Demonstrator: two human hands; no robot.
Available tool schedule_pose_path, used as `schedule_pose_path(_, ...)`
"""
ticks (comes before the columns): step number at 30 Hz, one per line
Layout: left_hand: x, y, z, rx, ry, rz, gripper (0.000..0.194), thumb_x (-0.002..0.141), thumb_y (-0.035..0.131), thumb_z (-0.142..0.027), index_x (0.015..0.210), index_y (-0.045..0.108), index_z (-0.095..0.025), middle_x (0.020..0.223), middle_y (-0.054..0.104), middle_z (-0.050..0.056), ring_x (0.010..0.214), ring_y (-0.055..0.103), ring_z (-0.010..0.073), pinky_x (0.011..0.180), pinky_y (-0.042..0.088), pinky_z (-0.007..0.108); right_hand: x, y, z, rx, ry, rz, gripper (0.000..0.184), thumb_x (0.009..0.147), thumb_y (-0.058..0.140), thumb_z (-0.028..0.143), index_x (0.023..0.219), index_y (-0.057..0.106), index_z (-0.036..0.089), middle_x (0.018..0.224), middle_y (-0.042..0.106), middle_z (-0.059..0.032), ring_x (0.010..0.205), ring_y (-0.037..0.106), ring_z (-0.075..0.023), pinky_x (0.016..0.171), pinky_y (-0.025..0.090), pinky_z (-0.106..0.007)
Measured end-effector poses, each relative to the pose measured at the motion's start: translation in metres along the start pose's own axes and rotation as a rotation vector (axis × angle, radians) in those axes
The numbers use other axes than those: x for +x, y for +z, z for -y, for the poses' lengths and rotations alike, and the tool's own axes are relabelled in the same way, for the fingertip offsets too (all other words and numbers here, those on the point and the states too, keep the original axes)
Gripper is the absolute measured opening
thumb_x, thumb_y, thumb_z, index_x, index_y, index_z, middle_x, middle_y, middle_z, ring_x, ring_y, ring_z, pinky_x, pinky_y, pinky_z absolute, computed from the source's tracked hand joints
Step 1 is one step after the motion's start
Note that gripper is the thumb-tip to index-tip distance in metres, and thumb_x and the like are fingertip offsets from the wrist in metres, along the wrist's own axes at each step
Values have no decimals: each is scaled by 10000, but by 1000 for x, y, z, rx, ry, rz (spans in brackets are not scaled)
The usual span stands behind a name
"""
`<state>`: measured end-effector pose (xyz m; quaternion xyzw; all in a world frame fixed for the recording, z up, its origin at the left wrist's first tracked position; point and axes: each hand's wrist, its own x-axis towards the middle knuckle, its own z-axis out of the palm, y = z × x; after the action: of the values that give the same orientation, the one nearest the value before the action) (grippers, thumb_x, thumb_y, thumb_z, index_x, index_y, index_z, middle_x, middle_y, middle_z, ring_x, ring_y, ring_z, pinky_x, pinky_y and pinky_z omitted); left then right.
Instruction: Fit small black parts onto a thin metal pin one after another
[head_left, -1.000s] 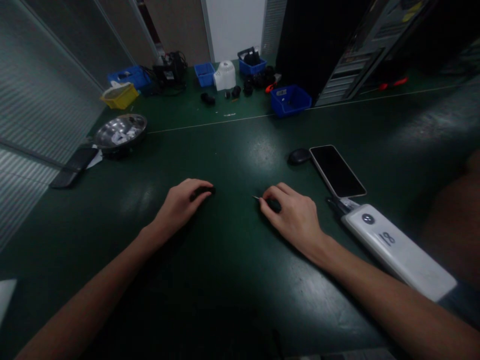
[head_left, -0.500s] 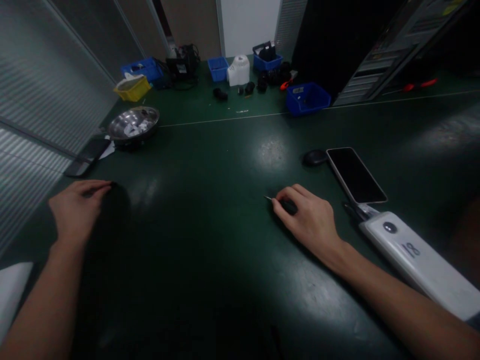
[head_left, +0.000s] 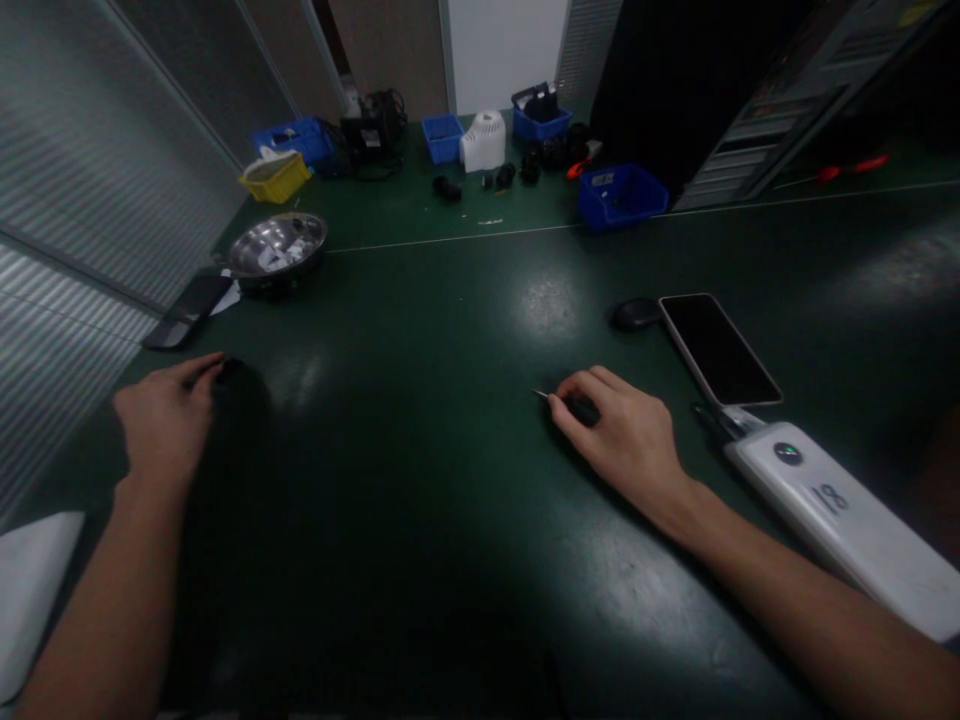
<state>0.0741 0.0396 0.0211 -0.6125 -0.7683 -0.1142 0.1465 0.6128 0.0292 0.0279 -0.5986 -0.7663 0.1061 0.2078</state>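
Observation:
My left hand (head_left: 166, 415) is over the left side of the dark green table. Its thumb and forefinger are pinched on a small black piece (head_left: 232, 369), too dim for its kind to show. My right hand (head_left: 619, 425) rests on the table right of the middle, with fingers curled closed. A thin metal-tipped tool (head_left: 541, 393) sticks out to the left from its thumb and forefinger. The tool's handle is mostly hidden in the grip. The two hands are well apart.
Behind my left hand stand a metal bowl (head_left: 247, 243) with white scraps and a dark flat tray (head_left: 191, 305). A computer mouse (head_left: 635, 314), a phone (head_left: 720, 350) and a white power bank (head_left: 847, 520) lie right. Blue bins (head_left: 622, 210) and a yellow bin (head_left: 277, 186) line the back.
The view has shifted slightly, so everything sits a little further right. More of the black piece shows at my left fingertips. My right hand keeps its grip and its place on the table.

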Motion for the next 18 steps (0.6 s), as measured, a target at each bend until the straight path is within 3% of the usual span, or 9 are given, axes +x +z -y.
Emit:
schedule_pose_path(5,2,-3,-2,-5,-25,45,447,1012,454,-419,1296,693,-169,1117,757,109,951,711,278,1007,487,412,-1,0,0,5,3,-4,208,972,572,415,931,687,246,952,690,-1,756,639,-163,616,383,-298)
schedule_pose_path(11,4,-3,-3,4,57,53,459,1007,434,-337,1335,663,-112,1257,707,151,1097,678,315,1033,484,443,0,-2,2,20,10,3,200,971,575,410,936,688,249,961,690,3,771,643,-161,622,388,-299)
schedule_pose_path(18,3,-4,-9,1,35,67,451,1003,413,-333,1314,687,-155,1185,737,126,998,699,305,964,517,435,0,-1,1,4,9,5,199,967,577,415,936,689,253,959,690,5,772,645,-164,617,383,-300)
